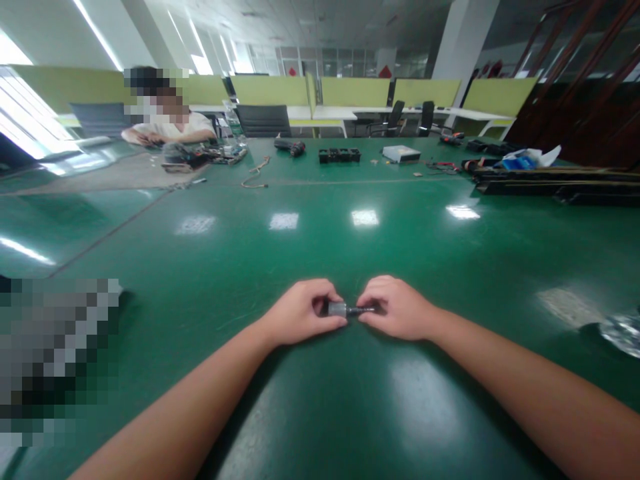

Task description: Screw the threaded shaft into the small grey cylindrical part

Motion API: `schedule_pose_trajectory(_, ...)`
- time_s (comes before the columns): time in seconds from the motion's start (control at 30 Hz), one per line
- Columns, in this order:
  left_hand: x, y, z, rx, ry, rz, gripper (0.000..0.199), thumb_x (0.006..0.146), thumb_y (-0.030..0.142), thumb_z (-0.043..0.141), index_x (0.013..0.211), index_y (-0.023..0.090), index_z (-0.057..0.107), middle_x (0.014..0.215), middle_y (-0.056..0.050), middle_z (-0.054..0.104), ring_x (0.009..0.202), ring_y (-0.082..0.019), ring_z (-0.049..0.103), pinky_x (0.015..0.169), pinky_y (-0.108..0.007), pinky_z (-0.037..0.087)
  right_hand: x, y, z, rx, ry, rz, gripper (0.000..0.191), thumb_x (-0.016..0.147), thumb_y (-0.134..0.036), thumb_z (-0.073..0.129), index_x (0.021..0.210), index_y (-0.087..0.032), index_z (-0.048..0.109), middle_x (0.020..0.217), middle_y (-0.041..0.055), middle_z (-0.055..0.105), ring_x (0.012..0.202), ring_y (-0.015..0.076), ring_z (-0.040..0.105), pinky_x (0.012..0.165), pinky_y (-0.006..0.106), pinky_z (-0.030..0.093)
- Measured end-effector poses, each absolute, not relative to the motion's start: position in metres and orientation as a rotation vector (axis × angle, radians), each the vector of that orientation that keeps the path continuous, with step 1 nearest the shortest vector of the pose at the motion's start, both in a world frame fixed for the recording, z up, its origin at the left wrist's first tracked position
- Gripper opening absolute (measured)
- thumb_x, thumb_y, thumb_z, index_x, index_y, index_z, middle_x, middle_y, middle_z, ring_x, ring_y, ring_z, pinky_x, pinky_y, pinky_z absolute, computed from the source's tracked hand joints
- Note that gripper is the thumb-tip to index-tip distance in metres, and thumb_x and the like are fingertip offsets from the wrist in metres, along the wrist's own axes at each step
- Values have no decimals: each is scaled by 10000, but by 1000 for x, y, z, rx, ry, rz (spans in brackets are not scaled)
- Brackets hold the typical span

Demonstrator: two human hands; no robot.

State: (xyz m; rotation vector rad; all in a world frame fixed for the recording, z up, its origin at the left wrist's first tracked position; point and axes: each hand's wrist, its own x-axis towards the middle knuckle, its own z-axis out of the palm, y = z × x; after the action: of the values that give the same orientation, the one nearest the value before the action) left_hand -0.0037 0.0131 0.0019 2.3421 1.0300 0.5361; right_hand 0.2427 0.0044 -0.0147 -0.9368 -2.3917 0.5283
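Low over the green table (320, 247), a small metal piece (338, 309) lies lengthwise between my two hands. It has a grey cylinder at its left end and a thin dark shaft pointing right; its exact kind is too small to tell. My left hand (305, 312) curls its thumb and fingers around the cylinder. At the shaft, my right hand (396, 308) closes its thumb and fingertips, which partly hide the tip.
Across the table a person (170, 127) sits by a pile of parts (200, 157). Along the far side lie a black tool (290, 146), a black slotted block (339, 155), a silver box (401, 154) and dark strips (550, 180). A clear glass dish (623, 333) stands right.
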Motion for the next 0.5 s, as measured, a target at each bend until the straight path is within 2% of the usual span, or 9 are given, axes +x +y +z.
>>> schedule_pose_trajectory(0.5, -5, 14, 2, 2340, 1042, 523, 227, 780, 379, 765, 874, 186, 693, 730, 22, 588, 643, -121, 515, 592, -226, 366, 248, 5, -13, -929, -2389, 518, 66, 780, -200, 731, 834, -179, 699, 751, 10, 663, 742, 163, 587, 798, 323, 435)
